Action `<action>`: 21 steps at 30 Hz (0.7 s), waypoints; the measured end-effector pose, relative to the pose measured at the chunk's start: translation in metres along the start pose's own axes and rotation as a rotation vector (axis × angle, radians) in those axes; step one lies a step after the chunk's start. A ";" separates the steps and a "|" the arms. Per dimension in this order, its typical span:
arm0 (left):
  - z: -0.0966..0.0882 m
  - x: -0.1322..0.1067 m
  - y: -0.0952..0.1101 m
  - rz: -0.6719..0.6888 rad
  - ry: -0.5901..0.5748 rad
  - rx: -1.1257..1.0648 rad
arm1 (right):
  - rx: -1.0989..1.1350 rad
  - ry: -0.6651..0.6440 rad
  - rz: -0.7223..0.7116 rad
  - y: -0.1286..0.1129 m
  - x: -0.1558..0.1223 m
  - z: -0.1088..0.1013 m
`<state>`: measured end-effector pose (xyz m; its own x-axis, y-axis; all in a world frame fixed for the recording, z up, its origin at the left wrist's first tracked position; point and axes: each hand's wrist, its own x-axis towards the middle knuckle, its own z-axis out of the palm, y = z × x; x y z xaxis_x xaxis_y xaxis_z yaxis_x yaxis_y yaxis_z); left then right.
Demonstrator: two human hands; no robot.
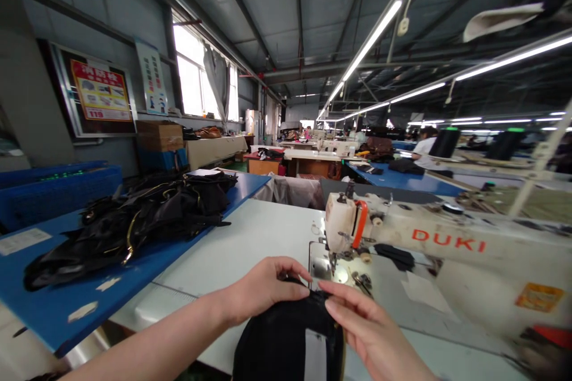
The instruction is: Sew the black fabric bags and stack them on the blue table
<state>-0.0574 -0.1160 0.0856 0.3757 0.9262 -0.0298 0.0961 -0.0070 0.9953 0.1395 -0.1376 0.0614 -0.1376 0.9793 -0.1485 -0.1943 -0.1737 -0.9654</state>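
Note:
My left hand (263,289) pinches the top edge of a black fabric piece (286,339) with a white label (315,354), fingers curled over it. My right hand (364,324) grips the same edge from the right, thumb and forefinger pressed together. Both hands hold the fabric just in front of the needle plate (322,268) of a white DUKI sewing machine (429,244), which stands on the pale worktable (250,238).
A heap of black fabric pieces (134,220) lies on a blue table (53,303) at the left. Blue crates (58,190) and cardboard boxes (158,137) stand by the wall. Further sewing stations and a seated person (424,146) fill the room behind.

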 end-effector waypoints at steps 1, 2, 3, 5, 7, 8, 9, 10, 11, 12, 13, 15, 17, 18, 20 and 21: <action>0.000 0.000 -0.002 -0.010 0.012 -0.005 | -0.013 0.012 -0.009 0.002 0.001 0.000; 0.001 0.001 -0.004 -0.017 0.028 -0.006 | -0.021 0.022 -0.021 0.004 0.003 -0.001; 0.002 0.002 -0.006 -0.015 0.048 -0.008 | -0.026 0.029 -0.035 0.006 0.005 -0.001; 0.002 0.007 -0.011 0.025 0.099 -0.006 | -0.030 0.032 -0.068 0.008 0.009 -0.001; 0.001 0.016 -0.014 0.110 0.177 0.029 | -0.041 0.048 -0.098 0.009 0.014 0.001; -0.001 0.022 -0.015 0.157 0.219 0.055 | -0.047 0.066 -0.108 0.008 0.017 0.002; -0.003 0.030 -0.016 0.196 0.249 0.078 | -0.046 0.085 -0.113 0.008 0.019 0.002; -0.005 0.037 -0.017 0.225 0.270 0.091 | -0.035 0.102 -0.111 0.008 0.022 0.002; -0.007 0.045 -0.019 0.242 0.280 0.090 | -0.015 0.114 -0.104 0.008 0.024 0.002; -0.010 0.052 -0.020 0.246 0.281 0.080 | 0.011 0.120 -0.095 0.009 0.025 0.001; -0.012 0.059 -0.022 0.245 0.282 0.070 | 0.035 0.126 -0.087 0.011 0.027 0.000; -0.015 0.071 -0.026 0.238 0.277 0.051 | 0.064 0.141 -0.074 0.018 0.029 -0.002; -0.016 0.078 -0.030 0.233 0.264 0.035 | 0.062 0.143 -0.055 0.025 0.030 -0.004; -0.016 0.081 -0.031 0.229 0.253 0.027 | 0.057 0.130 -0.040 0.028 0.031 -0.003; -0.016 0.084 -0.033 0.221 0.236 0.017 | 0.060 0.090 -0.010 0.031 0.032 -0.001; -0.017 0.084 -0.034 0.217 0.231 0.018 | 0.070 0.075 0.003 0.031 0.033 0.000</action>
<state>-0.0443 -0.0313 0.0510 0.1700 0.9635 0.2068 0.0534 -0.2185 0.9744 0.1292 -0.1108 0.0262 -0.0656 0.9833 -0.1695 -0.2619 -0.1809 -0.9480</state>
